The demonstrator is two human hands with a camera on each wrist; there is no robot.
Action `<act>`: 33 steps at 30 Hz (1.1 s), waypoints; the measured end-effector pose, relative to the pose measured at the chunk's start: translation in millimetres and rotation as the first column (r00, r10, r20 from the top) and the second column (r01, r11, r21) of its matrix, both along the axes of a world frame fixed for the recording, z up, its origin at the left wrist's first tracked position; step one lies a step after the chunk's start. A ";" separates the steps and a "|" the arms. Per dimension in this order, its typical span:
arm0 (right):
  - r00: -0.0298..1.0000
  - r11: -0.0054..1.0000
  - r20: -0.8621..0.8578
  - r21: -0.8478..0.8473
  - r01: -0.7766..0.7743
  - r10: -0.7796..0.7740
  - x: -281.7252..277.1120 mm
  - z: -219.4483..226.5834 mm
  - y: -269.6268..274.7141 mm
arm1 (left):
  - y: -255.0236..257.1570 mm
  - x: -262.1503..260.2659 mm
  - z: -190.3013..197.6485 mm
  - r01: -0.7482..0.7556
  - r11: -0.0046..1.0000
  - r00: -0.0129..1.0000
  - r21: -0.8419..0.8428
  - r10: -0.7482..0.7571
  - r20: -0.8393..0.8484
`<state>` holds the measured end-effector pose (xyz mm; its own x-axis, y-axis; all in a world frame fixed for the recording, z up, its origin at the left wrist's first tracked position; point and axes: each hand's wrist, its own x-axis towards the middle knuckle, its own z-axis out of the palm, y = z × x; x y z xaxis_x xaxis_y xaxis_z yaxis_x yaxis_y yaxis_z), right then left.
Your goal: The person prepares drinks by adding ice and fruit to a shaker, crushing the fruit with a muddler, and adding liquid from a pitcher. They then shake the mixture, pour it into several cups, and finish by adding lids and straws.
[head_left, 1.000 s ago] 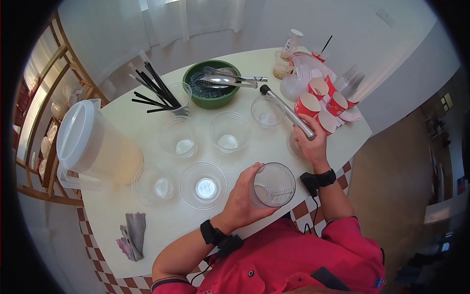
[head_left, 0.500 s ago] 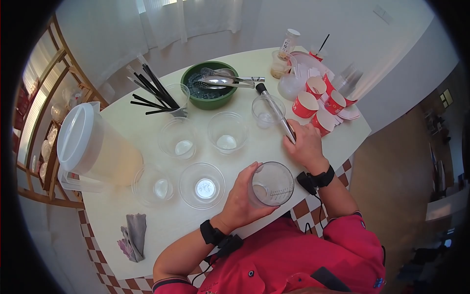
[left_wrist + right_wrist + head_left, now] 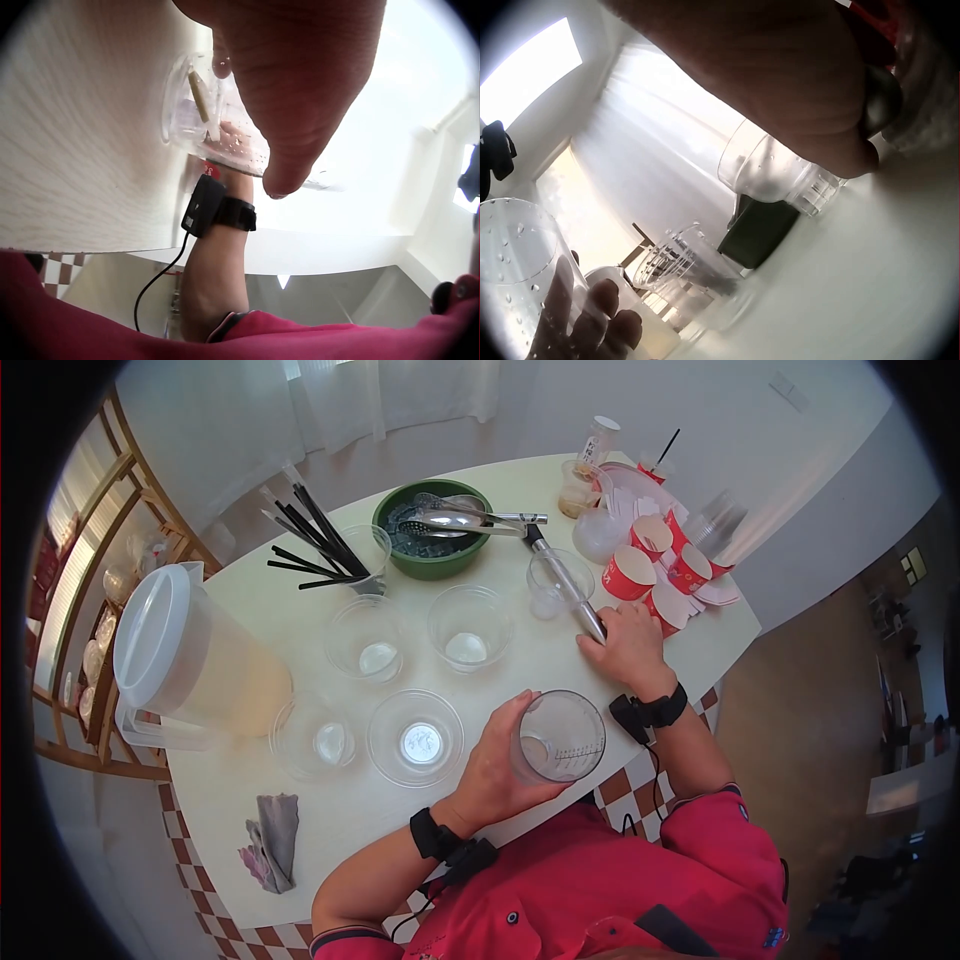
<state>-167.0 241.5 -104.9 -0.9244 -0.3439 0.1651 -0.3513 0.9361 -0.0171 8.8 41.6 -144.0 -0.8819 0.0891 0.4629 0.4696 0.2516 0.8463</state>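
The left hand [image 3: 495, 770] grips a clear measuring cup [image 3: 562, 736] with printed scale marks at the table's front edge; droplets cling to its wall in the right wrist view. The right hand [image 3: 628, 650] holds the lower end of a metal muddler [image 3: 568, 585] with a black tip. This muddler slants across a clear cup [image 3: 546, 603], its tip close to the tongs [image 3: 500, 523]. In the right wrist view the muddler's rounded end [image 3: 883, 99] shows beside the right hand [image 3: 780, 82]. Whether the muddler touches the table is unclear.
Several clear cups [image 3: 416, 738] stand left of the hands. Farther left are a lidded pitcher [image 3: 225, 660] and a grey cloth [image 3: 272, 843]. At the back are black straws [image 3: 318, 530] and a green bowl [image 3: 432, 568]; red paper cups [image 3: 629, 572] stand at the right.
The right hand has moved down and slightly left with the muddler, which now slants over the clear cup, its tip nearer the tongs. The left hand and its cup have barely moved.
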 end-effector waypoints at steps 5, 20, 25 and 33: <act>0.996 0.999 0.081 -0.023 -0.033 0.035 10.5 11.6 6.3 | 0.5 0.8 0.3 0.014 0.999 1.000 0.046 -0.015 0.021; 0.984 0.986 0.083 -0.064 -0.151 0.156 15.8 9.7 28.2 | -1.2 -0.4 -0.3 -0.003 0.999 1.000 -0.045 0.002 -0.014; 0.978 0.948 -0.003 -0.245 -0.204 0.210 12.3 12.1 23.4 | -0.9 -0.3 0.6 0.000 0.999 1.000 -0.046 -0.001 -0.003; 0.962 0.765 -0.069 -0.593 -0.252 0.263 0.7 20.5 -9.1 | -0.4 0.4 -0.1 0.007 0.999 1.000 -0.040 -0.007 0.004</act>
<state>-166.3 232.4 -84.3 -0.8200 -0.4091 0.4004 -0.5720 0.6132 -0.5448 9.2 41.1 -144.1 -0.8830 0.1139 0.4554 0.4683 0.2816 0.8375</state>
